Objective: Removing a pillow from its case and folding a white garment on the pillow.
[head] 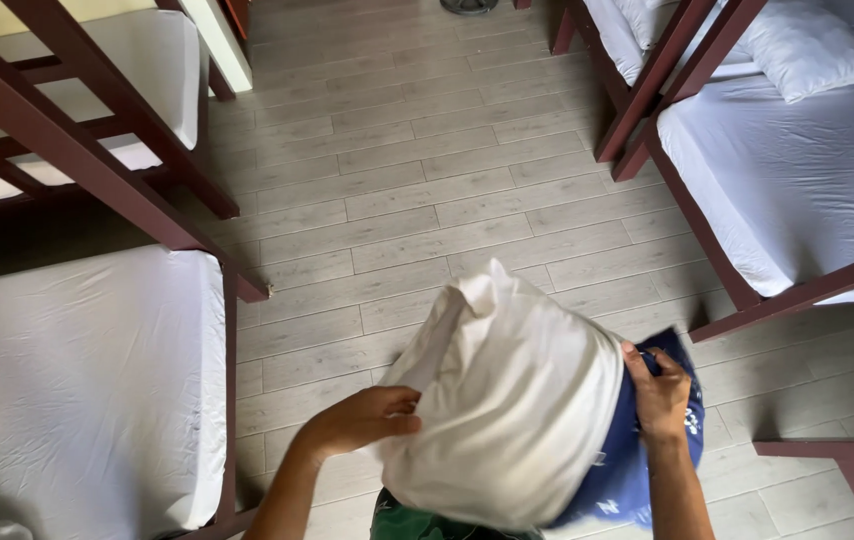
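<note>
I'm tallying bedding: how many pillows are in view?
2: one white pillow held between the left hand and right hand, and one white pillow on the bed at upper right. Others may be hidden.

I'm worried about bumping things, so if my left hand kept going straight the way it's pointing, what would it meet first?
The left hand points right, fingertips already on the white fabric pillowcase. Going on, it would press into that soft bundle first.

No packages, labels, signs or screens show anywhere in this view.
</note>
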